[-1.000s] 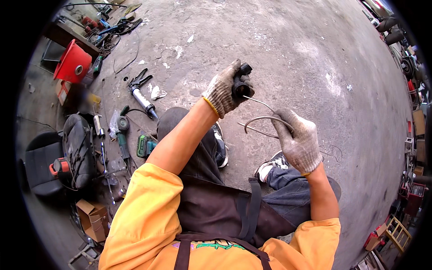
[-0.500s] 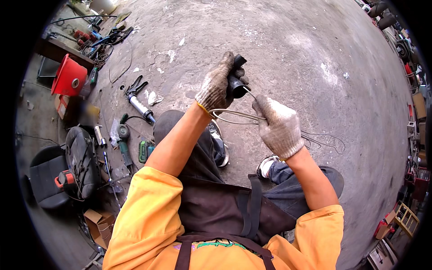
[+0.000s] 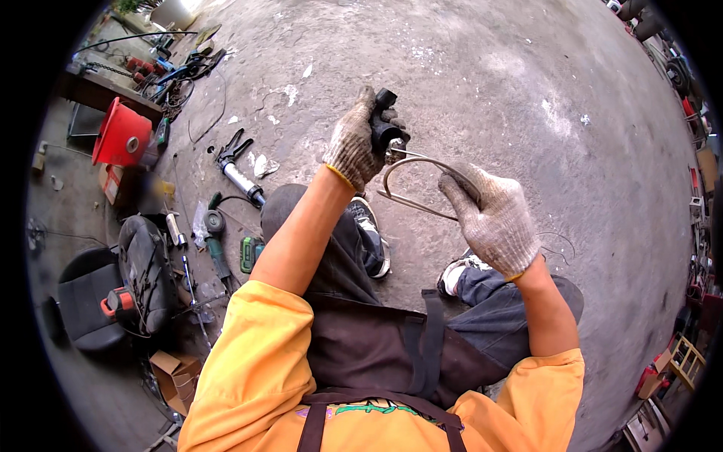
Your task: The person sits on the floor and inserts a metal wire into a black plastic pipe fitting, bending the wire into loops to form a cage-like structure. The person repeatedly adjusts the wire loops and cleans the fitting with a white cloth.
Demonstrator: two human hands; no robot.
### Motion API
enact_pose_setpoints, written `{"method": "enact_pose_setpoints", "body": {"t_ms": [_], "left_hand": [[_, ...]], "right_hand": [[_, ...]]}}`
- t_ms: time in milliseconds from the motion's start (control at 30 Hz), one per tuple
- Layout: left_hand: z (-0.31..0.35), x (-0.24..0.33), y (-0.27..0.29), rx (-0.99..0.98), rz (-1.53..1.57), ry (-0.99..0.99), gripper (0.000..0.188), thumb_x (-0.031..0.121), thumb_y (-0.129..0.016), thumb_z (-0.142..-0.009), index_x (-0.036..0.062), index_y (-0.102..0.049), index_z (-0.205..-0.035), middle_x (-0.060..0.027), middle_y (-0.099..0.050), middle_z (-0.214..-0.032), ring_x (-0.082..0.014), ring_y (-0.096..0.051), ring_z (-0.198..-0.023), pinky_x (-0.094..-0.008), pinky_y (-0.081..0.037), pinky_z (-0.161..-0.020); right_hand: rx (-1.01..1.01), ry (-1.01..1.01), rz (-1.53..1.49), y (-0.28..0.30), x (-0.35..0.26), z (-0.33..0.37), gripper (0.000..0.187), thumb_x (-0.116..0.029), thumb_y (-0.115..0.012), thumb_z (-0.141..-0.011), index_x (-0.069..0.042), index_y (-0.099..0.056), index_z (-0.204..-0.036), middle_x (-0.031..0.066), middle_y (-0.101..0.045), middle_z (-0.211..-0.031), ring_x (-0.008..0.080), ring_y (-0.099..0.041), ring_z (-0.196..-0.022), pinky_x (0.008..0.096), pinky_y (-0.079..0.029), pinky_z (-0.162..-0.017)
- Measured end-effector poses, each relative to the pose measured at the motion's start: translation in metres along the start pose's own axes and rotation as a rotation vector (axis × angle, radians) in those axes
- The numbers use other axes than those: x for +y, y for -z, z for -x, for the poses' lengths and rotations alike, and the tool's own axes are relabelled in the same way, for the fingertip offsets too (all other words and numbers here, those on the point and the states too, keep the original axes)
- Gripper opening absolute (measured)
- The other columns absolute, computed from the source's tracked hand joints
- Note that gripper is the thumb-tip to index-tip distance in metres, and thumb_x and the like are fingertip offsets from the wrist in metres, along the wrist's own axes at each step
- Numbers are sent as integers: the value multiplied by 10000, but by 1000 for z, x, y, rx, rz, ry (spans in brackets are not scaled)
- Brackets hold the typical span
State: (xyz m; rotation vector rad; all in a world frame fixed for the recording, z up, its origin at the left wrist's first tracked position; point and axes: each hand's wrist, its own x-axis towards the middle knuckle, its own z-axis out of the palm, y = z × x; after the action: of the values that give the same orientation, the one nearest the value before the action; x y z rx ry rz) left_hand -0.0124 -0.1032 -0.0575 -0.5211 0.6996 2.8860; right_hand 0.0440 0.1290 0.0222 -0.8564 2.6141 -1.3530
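Observation:
My left hand (image 3: 351,143), in a soiled knit glove, is wrapped around a black tubular fitting (image 3: 382,131) out over the floor. Its open lower end faces toward me. At that mouth a small shiny metal piece (image 3: 395,151) shows; whether it is fixed to the cable I cannot tell. A thin grey cable (image 3: 413,203) bends in a loop between the fitting and my right hand (image 3: 495,218). That gloved hand pinches the cable between thumb and fingers, a little to the right of the fitting. Thin strands trail out past its wrist.
On the floor at left lie a caulking gun (image 3: 241,179), a green angle grinder (image 3: 216,241) and a green battery pack (image 3: 249,255). Farther left are a red reel (image 3: 119,135), a black car seat (image 3: 90,297) and a cardboard box (image 3: 175,380). Assorted goods line the right edge.
My right hand has shifted right and slightly down, away from the fitting. The cable loop has swung right, and the shiny metal piece now shows at the fitting's mouth.

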Motion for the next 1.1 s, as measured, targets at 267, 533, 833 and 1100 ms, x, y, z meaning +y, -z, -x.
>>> {"method": "enact_pose_setpoints", "body": {"t_ms": [267, 533, 833, 1100], "left_hand": [[1, 1, 4, -64, 330, 210, 387, 366, -574, -1024, -13, -511, -1074, -48, -488, -785, -145, -495, -689, -298, -516, -608], [6, -4, 0, -135, 480, 278, 294, 258, -593, -995, -26, -529, -1044, -62, -512, -794, -159, -542, -709, -303, -571, -635], [4, 3, 12, -126, 431, 172, 244, 186, -568, -980, -43, -532, -1057, -102, -538, -822, -183, -586, -698, -294, -595, -603], [15, 11, 1, -141, 406, 184, 227, 177, -562, -960, -29, -534, -1052, -98, -539, -847, -173, -592, -694, -257, -555, -545]], "right_hand": [[33, 25, 29, 0, 6, 2, 128, -99, -693, -894, -28, -673, -998, 211, -660, -794, 354, -671, -715, 401, -509, -599], [76, 234, -2, -27, 13, 3, 174, -24, -684, -893, 2, -677, -1066, 185, -690, -861, 343, -694, -753, 364, -536, -646], [83, 276, 97, -32, 10, 3, 219, -6, -710, -862, 4, -681, -1079, 186, -693, -860, 350, -688, -728, 376, -533, -628], [130, 282, 57, -39, 17, 0, 238, -50, -706, -862, -26, -674, -1097, 166, -694, -858, 352, -681, -746, 398, -539, -633]]}}
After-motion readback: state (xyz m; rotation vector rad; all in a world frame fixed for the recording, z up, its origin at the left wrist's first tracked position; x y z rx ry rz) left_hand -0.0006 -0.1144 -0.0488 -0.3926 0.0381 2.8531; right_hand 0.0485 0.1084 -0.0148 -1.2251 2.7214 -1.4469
